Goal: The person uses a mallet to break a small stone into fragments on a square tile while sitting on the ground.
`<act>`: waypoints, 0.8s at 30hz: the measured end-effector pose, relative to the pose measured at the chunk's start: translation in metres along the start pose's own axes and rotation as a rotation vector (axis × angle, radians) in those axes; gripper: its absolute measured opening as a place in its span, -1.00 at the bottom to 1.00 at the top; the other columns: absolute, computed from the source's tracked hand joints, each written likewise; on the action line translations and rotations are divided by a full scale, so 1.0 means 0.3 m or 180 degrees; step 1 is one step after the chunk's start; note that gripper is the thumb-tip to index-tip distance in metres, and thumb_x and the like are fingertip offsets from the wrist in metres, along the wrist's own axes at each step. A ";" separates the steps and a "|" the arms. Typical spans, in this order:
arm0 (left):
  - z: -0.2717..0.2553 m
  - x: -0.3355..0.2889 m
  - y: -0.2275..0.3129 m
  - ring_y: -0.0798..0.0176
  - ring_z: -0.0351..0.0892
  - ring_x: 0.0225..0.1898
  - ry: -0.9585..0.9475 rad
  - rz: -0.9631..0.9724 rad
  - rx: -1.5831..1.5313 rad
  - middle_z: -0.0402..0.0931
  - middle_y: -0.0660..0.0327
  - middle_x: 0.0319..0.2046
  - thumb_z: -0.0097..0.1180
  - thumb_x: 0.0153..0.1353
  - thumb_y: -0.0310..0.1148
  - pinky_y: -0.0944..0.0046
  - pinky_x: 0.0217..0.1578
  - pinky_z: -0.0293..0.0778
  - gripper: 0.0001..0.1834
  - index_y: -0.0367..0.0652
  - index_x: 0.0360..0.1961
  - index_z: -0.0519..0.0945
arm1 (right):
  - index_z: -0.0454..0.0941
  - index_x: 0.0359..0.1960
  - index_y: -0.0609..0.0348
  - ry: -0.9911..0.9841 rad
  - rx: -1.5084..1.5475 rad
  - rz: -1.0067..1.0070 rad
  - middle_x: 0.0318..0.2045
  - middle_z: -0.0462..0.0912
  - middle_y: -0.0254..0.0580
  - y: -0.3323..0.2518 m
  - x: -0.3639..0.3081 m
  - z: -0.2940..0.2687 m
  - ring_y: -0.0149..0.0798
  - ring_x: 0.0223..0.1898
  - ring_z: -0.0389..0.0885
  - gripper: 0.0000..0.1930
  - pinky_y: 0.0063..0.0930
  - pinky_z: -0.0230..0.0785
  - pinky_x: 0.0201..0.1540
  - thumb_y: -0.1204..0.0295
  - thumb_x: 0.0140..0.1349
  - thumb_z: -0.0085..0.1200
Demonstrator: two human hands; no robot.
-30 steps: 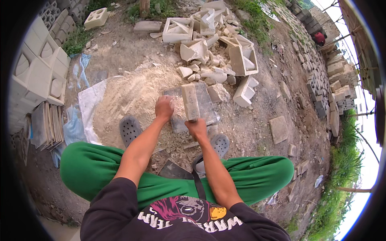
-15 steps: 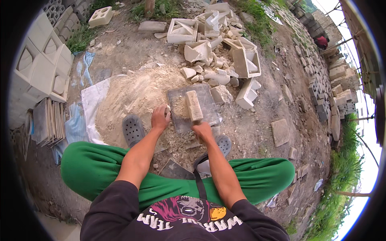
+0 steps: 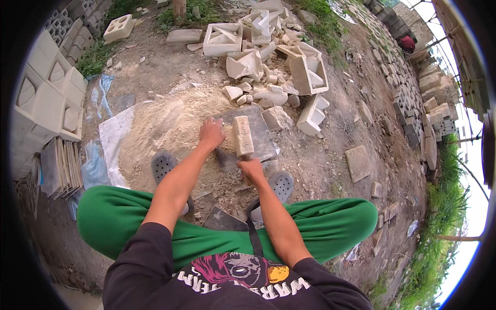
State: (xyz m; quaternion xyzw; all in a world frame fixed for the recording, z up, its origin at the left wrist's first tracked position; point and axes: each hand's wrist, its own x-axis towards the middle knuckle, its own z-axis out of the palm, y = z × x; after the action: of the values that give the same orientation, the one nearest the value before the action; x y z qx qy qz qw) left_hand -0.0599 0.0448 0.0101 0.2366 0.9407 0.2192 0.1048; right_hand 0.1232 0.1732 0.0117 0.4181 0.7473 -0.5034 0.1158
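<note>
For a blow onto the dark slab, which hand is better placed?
Probably the right hand: it grips the pale block-headed mallet, whose head is over the dark slab. The left hand is by the slab's left edge, without the mallet; whether it holds anything small is unclear.

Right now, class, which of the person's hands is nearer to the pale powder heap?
Left. The left hand is by the right edge of the powder heap; the right hand is farther right, holding the mallet.
</note>
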 end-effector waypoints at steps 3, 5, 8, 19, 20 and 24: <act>0.027 0.017 -0.009 -0.10 0.43 0.11 0.0085 0.0065 0.0337 0.47 -0.04 0.04 0.17 0.10 -0.27 -0.01 0.13 0.43 -0.50 -0.08 0.13 0.59 | 0.67 -0.43 0.41 -0.0053 0.0123 -0.0054 -0.60 0.68 -0.04 -0.022 -0.020 -0.004 -0.15 -0.52 0.73 -0.61 -0.26 0.54 -0.37 0.22 -0.08 0.31; 0.047 0.016 -0.024 -0.09 0.44 0.10 0.0141 0.0073 0.0395 0.47 -0.03 0.03 0.18 0.10 -0.29 -0.01 0.11 0.44 -0.55 -0.05 0.06 0.62 | 0.67 -0.44 0.42 -0.0082 0.0147 -0.0081 -0.61 0.67 -0.06 -0.054 -0.048 -0.014 -0.15 -0.54 0.73 -0.62 -0.26 0.55 -0.39 0.23 -0.08 0.31; 0.052 0.007 -0.013 -0.09 0.46 0.06 0.0203 0.0204 0.0368 0.48 0.00 -0.04 0.21 0.07 -0.34 0.00 0.07 0.46 -0.67 -0.02 -0.08 0.67 | 0.64 -0.42 0.44 -0.0016 0.0009 -0.0058 -0.58 0.67 -0.04 -0.067 -0.059 -0.024 -0.19 -0.57 0.70 -0.63 -0.25 0.54 -0.48 0.26 -0.02 0.33; 0.049 -0.105 -0.011 -0.12 0.48 0.07 0.0617 0.0746 -0.0889 0.55 0.01 -0.04 0.28 0.05 -0.38 0.02 0.14 0.43 -0.67 -0.12 -0.10 0.65 | 0.68 -0.38 0.49 0.0057 0.0088 0.0001 -0.46 0.73 0.19 -0.014 0.002 0.010 0.01 -0.37 0.78 -0.55 -0.17 0.59 -0.26 0.22 -0.08 0.34; 0.040 -0.120 -0.005 -0.12 0.48 0.07 0.0606 0.0741 -0.0888 0.55 0.01 -0.04 0.28 0.05 -0.38 0.02 0.14 0.43 -0.67 -0.12 -0.10 0.65 | 0.68 -0.38 0.49 0.0052 0.0090 0.0012 -0.46 0.73 0.19 -0.018 0.000 0.000 0.01 -0.37 0.78 -0.55 -0.17 0.59 -0.26 0.22 -0.08 0.34; 0.053 -0.167 -0.089 -0.10 0.44 0.17 0.0553 0.0026 -0.0764 0.50 0.00 0.09 0.25 0.09 -0.35 0.02 0.18 0.44 -0.58 -0.08 0.04 0.63 | 0.71 -0.34 0.33 0.0132 -0.0241 -0.0455 -0.64 0.66 -0.16 -0.113 -0.029 -0.001 -0.26 -0.64 0.66 -0.72 -0.33 0.50 -0.54 0.32 0.05 0.31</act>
State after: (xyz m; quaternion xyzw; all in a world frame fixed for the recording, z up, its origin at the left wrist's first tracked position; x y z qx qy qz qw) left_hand -0.0225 0.0048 -0.0116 0.2064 0.9123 0.3502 0.0495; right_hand 0.1036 0.1642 0.0393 0.3693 0.7959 -0.4730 0.0798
